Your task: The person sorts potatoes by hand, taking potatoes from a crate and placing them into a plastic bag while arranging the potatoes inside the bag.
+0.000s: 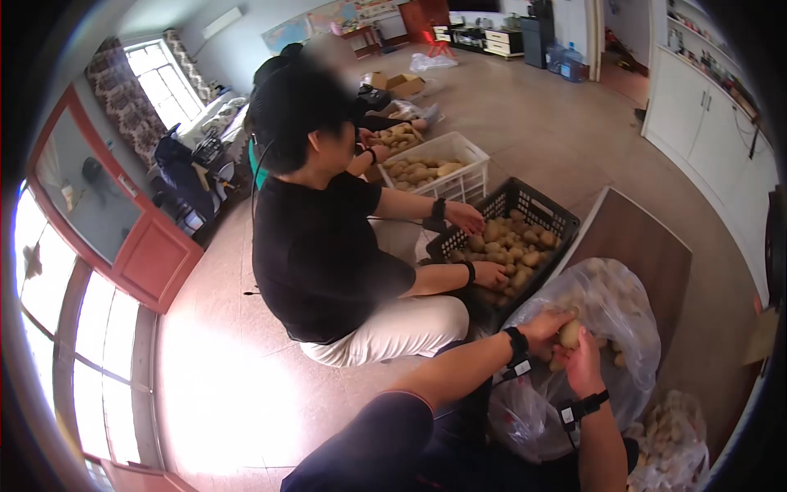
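Note:
A pale yellow-brown potato (570, 333) is held between my two hands above an open clear plastic bag (627, 295). My left hand (544, 330) grips it from the upper left, fingers closed on its side. From below and to the right, my right hand (583, 366) has its fingers closed against it. More potatoes (616, 354) show inside the bag, partly blurred by the plastic. Both wrists wear dark bands.
Beside me a seated person (320, 213) reaches into a black crate (566, 221) of potatoes. Beyond stands a white crate (471, 156) with potatoes. A brown board (656, 238) lies by the bag. Another potato-filled bag (672, 435) sits at lower right.

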### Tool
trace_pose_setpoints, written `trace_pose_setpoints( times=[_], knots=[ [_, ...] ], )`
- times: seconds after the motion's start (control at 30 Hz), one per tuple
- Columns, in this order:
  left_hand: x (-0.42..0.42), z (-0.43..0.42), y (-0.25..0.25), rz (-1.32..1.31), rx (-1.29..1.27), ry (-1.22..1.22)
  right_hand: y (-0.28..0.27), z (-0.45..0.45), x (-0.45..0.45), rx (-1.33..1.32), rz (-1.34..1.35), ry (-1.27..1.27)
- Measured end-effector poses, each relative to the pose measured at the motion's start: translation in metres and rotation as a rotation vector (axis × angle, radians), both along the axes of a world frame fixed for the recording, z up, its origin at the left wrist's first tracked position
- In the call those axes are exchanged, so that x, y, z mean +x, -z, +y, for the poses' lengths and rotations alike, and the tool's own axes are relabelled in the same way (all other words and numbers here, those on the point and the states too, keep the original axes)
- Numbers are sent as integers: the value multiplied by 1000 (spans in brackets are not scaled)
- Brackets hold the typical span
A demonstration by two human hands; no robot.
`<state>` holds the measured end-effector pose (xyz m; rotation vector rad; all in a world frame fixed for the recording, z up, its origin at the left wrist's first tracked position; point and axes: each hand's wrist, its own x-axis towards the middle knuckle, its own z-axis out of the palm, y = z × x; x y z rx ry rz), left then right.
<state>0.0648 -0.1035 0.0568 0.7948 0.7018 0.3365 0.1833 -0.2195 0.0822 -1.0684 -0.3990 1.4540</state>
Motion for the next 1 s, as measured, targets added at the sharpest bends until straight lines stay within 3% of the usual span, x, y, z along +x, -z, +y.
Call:
trace_pose_setpoints(
  times=[0.07,0.13,0.17,0.23,0.33,0.47,0.53,0.63,0.73,0.83,1.0],
  knots=[
    [-5,4,-1,-8,-21,-12,1,5,-5,-28,-99,3],
    [-11,6,0,16,283,12,-1,9,-10,-76,-418,19],
    [-13,6,-3,27,385,16,9,12,-8,-74,-418,13],
    [-10,6,-10,73,95,-102,26,19,-8,61,-579,67],
    [-11,13,-16,73,12,-135,14,18,-11,-29,-445,147],
    [-20,30,-27,36,-74,-236,69,19,10,-90,-535,145],
    [-28,31,-42,-12,-70,-340,89,15,18,106,-1372,24],
    [-32,48,-19,-48,-117,-444,84,6,12,230,-1599,-21],
    [-40,64,-13,-23,-195,-535,55,3,-6,198,-1675,-131],
    [-49,82,15,-82,-190,-686,64,4,-6,218,-1725,-221],
    [-78,95,20,4,-172,-737,64,-1,-8,184,-1726,-276]
  ],
)
